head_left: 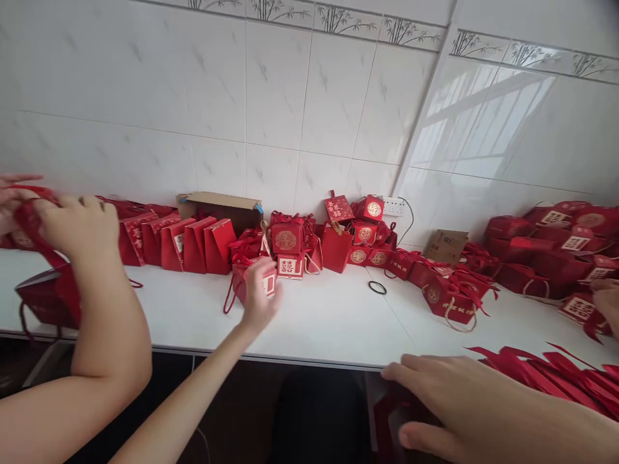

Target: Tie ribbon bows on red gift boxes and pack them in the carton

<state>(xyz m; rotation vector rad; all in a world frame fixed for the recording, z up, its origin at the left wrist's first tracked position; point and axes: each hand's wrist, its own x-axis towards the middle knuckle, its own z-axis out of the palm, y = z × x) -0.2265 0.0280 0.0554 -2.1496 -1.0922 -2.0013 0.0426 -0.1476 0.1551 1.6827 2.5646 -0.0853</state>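
In front of a small red gift box [238,283] with a cord handle is my left hand [261,298], slightly blurred, its fingers apart; whether it touches the box I cannot tell. My right hand [442,396] is low at the table's front edge, palm down, thumb away from the fingers, with nothing visible in its grasp. Below it, partly hidden, something dark red [387,415] shows under the edge. A pile of red ribbons [556,377] lies just to its right. Beyond my left hand stand stacked red boxes, one with a gold round emblem [286,238].
A co-worker's hands [80,225] at left handle red ribbon above a dark red box [46,299]. Another person's hand [607,303] is at the right edge. Red bags [193,248], a black ring [377,287], a cardboard box [445,247] and a power strip [393,206] are on or behind the white table [329,322].
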